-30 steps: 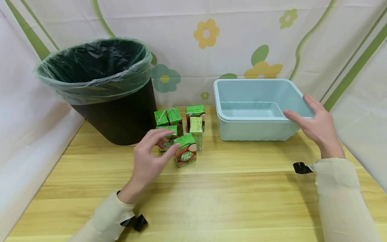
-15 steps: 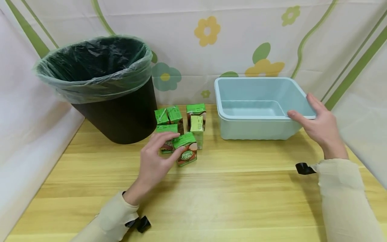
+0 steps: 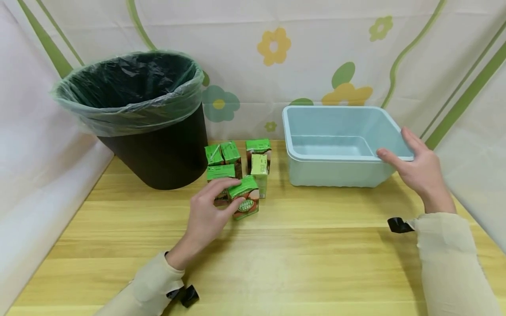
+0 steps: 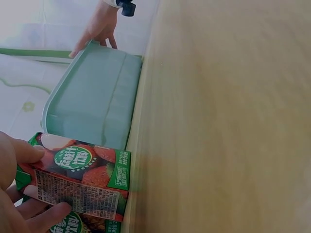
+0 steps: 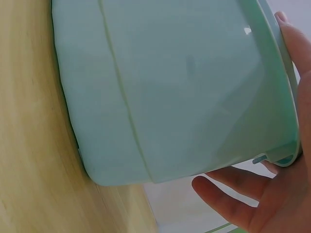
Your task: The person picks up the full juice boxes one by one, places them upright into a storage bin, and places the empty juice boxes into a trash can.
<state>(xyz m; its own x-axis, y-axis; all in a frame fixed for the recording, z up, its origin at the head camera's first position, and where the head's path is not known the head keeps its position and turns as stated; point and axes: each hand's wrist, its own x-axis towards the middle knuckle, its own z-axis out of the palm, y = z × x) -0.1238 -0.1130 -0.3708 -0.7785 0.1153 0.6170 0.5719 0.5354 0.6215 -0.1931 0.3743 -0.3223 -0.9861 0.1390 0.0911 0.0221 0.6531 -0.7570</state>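
Observation:
My left hand (image 3: 207, 210) pinches the front juice box (image 3: 244, 205) near its green top, thumb on one face and fingers on another. Strawberries are printed on that juice box (image 4: 80, 170), seen close up in the left wrist view. Several more green-topped juice boxes (image 3: 223, 152) stand just behind it, one of them a paler green carton (image 3: 259, 169); my fingers partly hide the nearest. At the right, my right hand (image 3: 423, 171) grips the near right corner of a light blue plastic bin (image 3: 332, 173). Its thumb lies over the rim and its other fingers reach around the outside.
A black trash can (image 3: 162, 153) lined with a translucent green bag (image 3: 138, 120) stands at the back left. Behind everything hangs a flower-printed white cloth (image 3: 237, 44), which also borders both sides of the wooden table (image 3: 296, 263).
My left hand has moved right and closed its thumb and fingers on the front juice box, which stays in place. My right hand still holds the bin's corner.

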